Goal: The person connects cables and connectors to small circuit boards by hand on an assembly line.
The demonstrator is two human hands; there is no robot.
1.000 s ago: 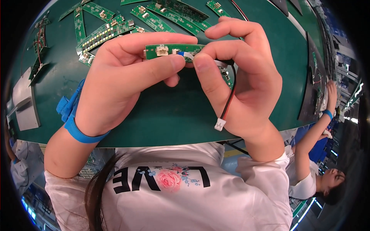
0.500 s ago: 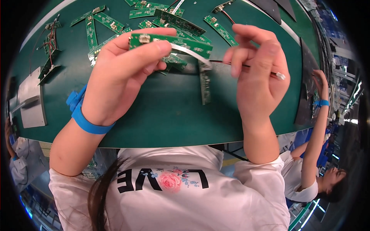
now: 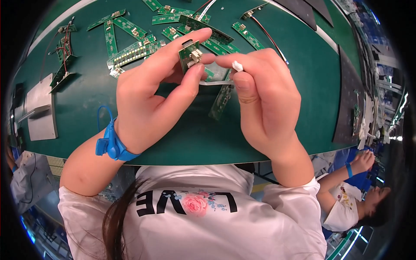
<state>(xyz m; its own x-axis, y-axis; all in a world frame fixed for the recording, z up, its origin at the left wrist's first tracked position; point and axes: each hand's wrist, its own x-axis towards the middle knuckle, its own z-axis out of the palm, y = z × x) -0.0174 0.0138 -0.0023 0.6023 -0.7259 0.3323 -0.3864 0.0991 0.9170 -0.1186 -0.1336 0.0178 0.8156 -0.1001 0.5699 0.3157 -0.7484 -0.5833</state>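
Observation:
Between the thumb and fingers of my left hand point(image 3: 158, 84) is a green circuit board point(image 3: 187, 54), held up with its end toward me. A pale connector socket point(image 3: 196, 55) shows on that end. My right hand point(image 3: 271, 93) pinches a small white plug point(image 3: 237, 66) between thumb and forefinger, just right of the board and apart from the socket. Below the fingers, a whitish flat cable point(image 3: 216, 82) runs from the left hand toward the right. Another narrow board point(image 3: 222, 102) hangs at the cable's right end, above the table. A blue wrist strap point(image 3: 113, 145) circles my left wrist.
Several green circuit boards point(image 3: 130, 54) lie scattered on the green table point(image 3: 190, 138)'s far part. Wired boards point(image 3: 64, 73) and a metal plate point(image 3: 42, 108) are at the left. A black panel point(image 3: 346, 99) lies at the right edge. A co-worker's arm point(image 3: 342, 177) is beyond it.
My left hand has turned the board end-on, showing its socket. My right hand has moved left, bringing the plug close to it. The hanging board has swung; the co-worker's arm has lowered.

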